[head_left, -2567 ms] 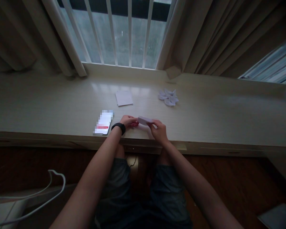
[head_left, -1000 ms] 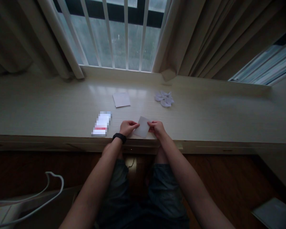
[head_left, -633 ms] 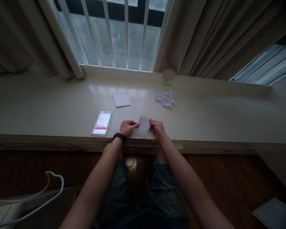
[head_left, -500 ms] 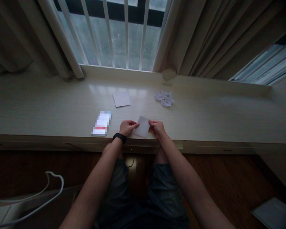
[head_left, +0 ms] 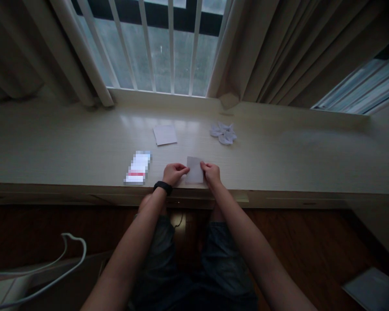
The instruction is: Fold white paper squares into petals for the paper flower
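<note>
A square sheet of white paper [head_left: 195, 170] is held just above the front of the pale counter [head_left: 278, 155]. My left hand [head_left: 175, 173], with a black band on its wrist, pinches the sheet's left edge between thumb and fingers. At the opposite edge, my right hand [head_left: 211, 173] grips it, thumb on top and fingers partly hidden. Beyond the hands, to the left, lies a stack of white square paper [head_left: 165, 134]. Folded white paper pieces [head_left: 224, 133], joined or grouped like petals, rest farther back on the right.
A lit, pixelated phone-like rectangle [head_left: 138, 167] lies left of my hands. Behind the counter are a barred window [head_left: 160, 56] and curtains [head_left: 272, 47]. The counter's front edge [head_left: 294, 191] runs above my knees. A white cable [head_left: 74, 259] loops at lower left.
The held sheet has turned from a tilted, diamond-like position to nearly square with the counter edge. My right hand has shifted slightly left; the left hand stays almost in place.
</note>
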Demonstrator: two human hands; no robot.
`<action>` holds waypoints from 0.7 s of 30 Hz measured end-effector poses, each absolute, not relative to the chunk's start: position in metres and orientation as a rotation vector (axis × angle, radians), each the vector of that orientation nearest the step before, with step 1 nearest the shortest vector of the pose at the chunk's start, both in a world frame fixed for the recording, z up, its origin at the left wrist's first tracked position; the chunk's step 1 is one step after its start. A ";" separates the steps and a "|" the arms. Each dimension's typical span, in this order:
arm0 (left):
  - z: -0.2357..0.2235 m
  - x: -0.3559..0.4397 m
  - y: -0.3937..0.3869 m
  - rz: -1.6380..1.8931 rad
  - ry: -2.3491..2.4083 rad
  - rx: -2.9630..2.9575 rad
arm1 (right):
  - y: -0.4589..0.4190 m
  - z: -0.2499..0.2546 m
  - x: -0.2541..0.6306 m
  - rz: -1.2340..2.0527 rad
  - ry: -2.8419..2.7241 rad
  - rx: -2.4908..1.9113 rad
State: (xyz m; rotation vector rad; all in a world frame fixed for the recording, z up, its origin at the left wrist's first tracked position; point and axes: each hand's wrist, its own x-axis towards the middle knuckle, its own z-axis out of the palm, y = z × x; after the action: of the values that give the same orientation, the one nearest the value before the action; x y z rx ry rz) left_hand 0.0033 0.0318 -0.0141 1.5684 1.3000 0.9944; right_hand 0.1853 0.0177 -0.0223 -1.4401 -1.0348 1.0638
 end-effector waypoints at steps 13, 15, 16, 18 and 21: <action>0.004 0.004 0.031 0.804 1.146 1.621 | 0.001 -0.004 0.196 1.372 -1.335 -1.294; 0.003 0.005 0.032 0.752 1.128 1.673 | 0.000 0.000 0.197 1.438 -1.414 -1.282; 0.003 0.005 0.033 0.733 1.121 1.696 | 0.000 0.002 0.197 1.466 -1.445 -1.276; 0.001 0.004 0.034 0.711 1.118 1.738 | 0.002 0.003 0.196 1.492 -1.488 -1.268; -0.002 0.004 0.036 0.704 1.150 1.793 | 0.005 0.002 0.196 1.450 -1.542 -1.273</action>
State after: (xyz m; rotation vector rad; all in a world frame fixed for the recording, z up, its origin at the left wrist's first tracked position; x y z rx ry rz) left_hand 0.0041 0.0360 -0.0024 1.7929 1.1500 0.7042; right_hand 0.1957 0.0052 0.0017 -1.2727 -1.5415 1.4501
